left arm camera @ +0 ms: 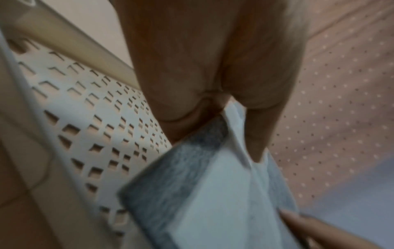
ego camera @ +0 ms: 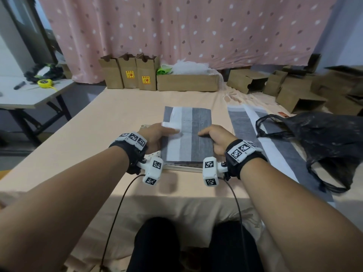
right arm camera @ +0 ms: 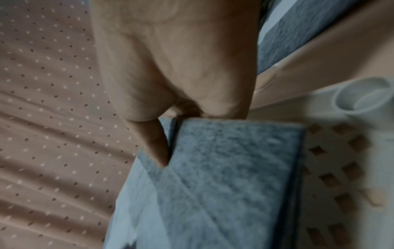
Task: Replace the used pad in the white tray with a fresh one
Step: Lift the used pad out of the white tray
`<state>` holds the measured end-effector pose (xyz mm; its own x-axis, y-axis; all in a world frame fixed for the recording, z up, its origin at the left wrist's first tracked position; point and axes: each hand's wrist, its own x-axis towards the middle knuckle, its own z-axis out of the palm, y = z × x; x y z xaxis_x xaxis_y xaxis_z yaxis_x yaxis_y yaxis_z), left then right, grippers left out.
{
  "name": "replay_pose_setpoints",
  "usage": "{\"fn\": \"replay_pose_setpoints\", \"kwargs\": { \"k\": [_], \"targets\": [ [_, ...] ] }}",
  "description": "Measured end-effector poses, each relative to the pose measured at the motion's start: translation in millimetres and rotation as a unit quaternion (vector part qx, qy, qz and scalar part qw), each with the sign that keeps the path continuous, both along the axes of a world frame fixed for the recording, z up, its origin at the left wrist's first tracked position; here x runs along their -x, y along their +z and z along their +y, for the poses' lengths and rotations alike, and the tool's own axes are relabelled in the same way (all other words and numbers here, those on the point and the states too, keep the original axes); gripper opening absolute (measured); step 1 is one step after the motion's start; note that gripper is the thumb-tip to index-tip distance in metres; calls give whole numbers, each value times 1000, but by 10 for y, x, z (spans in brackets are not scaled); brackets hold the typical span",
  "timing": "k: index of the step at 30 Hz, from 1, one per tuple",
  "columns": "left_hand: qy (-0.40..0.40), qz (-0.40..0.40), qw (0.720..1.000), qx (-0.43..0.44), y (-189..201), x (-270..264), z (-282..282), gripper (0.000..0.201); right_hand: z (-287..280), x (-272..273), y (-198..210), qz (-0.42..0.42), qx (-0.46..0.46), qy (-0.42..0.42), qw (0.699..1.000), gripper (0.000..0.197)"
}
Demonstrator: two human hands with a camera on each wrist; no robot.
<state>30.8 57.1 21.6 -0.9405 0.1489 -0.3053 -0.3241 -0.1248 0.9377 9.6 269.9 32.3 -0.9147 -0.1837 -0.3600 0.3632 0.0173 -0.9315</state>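
Both my hands flank the folded pad over the white tray: left hand at 9 o'clock, right hand at 3. Left wrist view: fingers pinch a loose white flap, which may tear. Right wrist view: thumb clamps the grey edge; blur suggests slipping.

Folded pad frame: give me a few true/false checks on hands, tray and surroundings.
1. Both hands hold the folded pad. True: left hand and right hand grip opposite edges.
2. The pad is over the white tray. True.
3. The black plastic bag lies left of the tray. False: it lies to the right.
4. The other pad lies spread flat. True.
5. The yellow tape measure is in the tray. False: it is on the side table.
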Motion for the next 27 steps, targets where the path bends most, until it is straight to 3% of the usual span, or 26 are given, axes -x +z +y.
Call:
{"fn": "replay_pose_setpoints", "kwargs": {
  "k": [4, 8, 12, 15, 18, 21, 23, 25, 27],
  "targets": [
    [51, 23, 997, 51, -133, 26, -52, 37, 35, -43, -36, 20, 17, 72, 997, 22],
    [91, 49, 993, 65, -162, 43, -84, 40, 33, -6, -34, 47, 54, 62, 995, 29],
    [75, 56, 995, 31, -53, 23, -73, 35, 60, 24, -47, 49, 79, 49, 994, 36],
    [41, 55, 998, -14, 68, -24, -87, 21, 107, 62, -91, 64, 113, 34, 991, 35],
    [-48, 64, 996, -49, 119, -48, -99, 24, 131, 67, -91, 70, 135, 27, 988, 36],
    [-13, 58, 997, -44, 101, -50, -108, 24, 124, 20, -68, 87, 123, 31, 988, 53],
    [24, 46, 993, -109, 79, -42, -155, 21, 103, 13, -60, 109, 109, 18, 988, 58],
    [52, 11, 987, -149, 81, -59, -195, 31, 85, 36, -73, 140, 76, -9, 987, 59],
    [10, -16, 996, -87, 96, -86, -189, 49, 73, 60, -93, 162, 39, -35, 985, 56]
  ]
}}
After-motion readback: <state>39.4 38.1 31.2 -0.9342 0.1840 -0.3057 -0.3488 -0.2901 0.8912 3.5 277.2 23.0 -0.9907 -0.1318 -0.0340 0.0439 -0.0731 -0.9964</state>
